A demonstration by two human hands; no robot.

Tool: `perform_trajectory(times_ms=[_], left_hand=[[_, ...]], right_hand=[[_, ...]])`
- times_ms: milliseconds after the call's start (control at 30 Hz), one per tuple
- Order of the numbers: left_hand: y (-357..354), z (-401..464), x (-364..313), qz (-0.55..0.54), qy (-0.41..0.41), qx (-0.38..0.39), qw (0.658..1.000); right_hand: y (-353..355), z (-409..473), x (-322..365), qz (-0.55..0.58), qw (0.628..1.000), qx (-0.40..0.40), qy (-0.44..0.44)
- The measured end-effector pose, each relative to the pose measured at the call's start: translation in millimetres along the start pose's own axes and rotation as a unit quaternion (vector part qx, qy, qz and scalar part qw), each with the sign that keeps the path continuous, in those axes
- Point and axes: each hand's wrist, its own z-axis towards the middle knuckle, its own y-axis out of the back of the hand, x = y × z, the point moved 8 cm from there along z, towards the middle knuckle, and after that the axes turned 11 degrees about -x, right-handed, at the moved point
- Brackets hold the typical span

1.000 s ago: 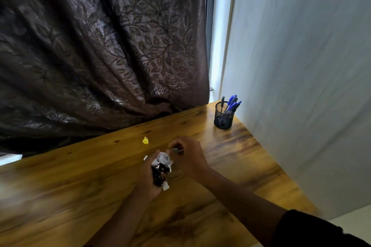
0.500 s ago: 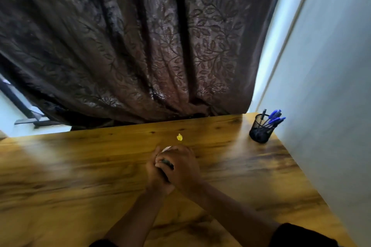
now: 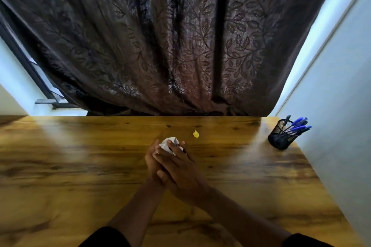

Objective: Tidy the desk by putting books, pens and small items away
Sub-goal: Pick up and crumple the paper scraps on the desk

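Since 0.5 s ago the right hand's fingers have straightened, uncovering more of the crumpled white paper [image 3: 169, 145] that both hands press between them. The paper sits at the fingertips, above the middle of the wooden desk [image 3: 80, 166]. The left hand [image 3: 153, 163] cups it from the left, fingers curved around it. The right hand [image 3: 180, 168] lies across it from the right, fingers extended over the wad. A small yellow scrap [image 3: 196, 134] lies on the desk just beyond the hands, apart from them. At the far right corner stands a black mesh pen holder [image 3: 281, 136] with several blue pens [image 3: 299, 126]. A dark leaf-patterned curtain [image 3: 160, 36] hangs behind the desk.
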Motion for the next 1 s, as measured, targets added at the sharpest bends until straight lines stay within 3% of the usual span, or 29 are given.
perform_trajectory(times_ms=[133, 300, 467, 667, 800, 867, 933, 1000], left_hand=[[2, 12, 6, -0.035, 0.065, 0.016, 0.997], [-2, 6, -4, -0.013, 0.021, -0.007, 1.0], [-12, 9, -2, -0.001, 0.039, 0.068, 0.997], [-16, 12, -1, 0.0, 0.062, 0.071, 0.996], [-15, 13, -3, 0.043, 0.022, 0.046, 0.998], [-10, 10, -10, 0.133, -0.055, 0.03, 0.989], [-7, 0, -21, 0.275, -0.175, 0.011, 0.945], [-3, 6, -22, 0.32, -0.228, 0.016, 0.919]], right_hand=[[10, 12, -3, 0.0, 0.999, -0.035, -0.012], [5, 16, -10, -0.019, 0.999, -0.024, 0.01], [-7, 12, -26, -0.044, 0.999, -0.005, -0.005], [-19, 11, -29, -0.094, 0.995, 0.027, 0.015], [-15, 12, -26, -0.031, 0.999, -0.011, 0.001], [-14, 14, -26, 0.006, 1.0, -0.003, -0.021], [-16, 16, -28, 0.031, 0.999, 0.015, -0.039], [-14, 17, -32, 0.04, 0.998, 0.005, -0.04]])
